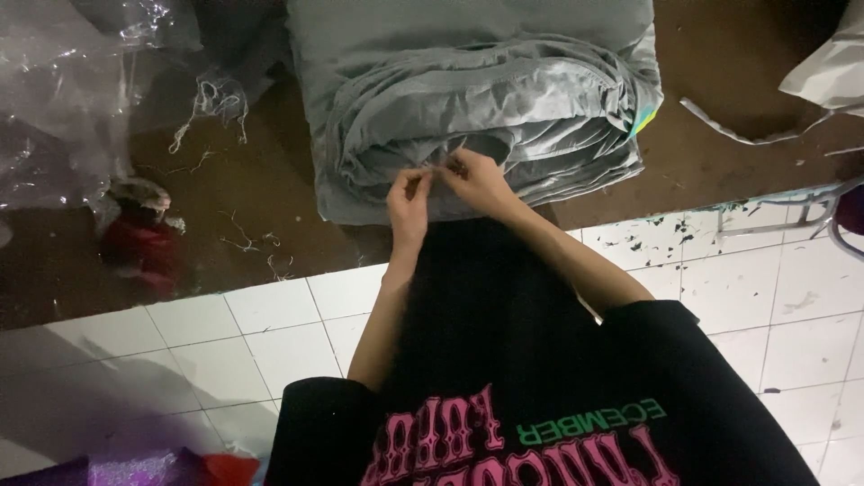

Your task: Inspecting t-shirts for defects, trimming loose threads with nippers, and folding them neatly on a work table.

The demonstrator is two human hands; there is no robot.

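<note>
Grey cloth: folded grey fabric stack (pixel 486 99), front edge being worked.
Left hand (pixel 409 202): fingertips pinched narrow at that edge, probably on a thread.
Right hand (pixel 477 175): pinching alongside.
Next: likely a steady pull.

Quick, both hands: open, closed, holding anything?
Left hand: fingers pinched shut at the folded grey fabric stack; held item too small to tell.
Right hand: pinched likewise, same spot.

Both bare forearms reach forward out of short black sleeves and converge. The left hand (pixel 408 205) and the right hand (pixel 475 177) meet almost fingertip to fingertip, fingers curled and pinched together, wrists slightly bent, knuckles turned upward.
</note>
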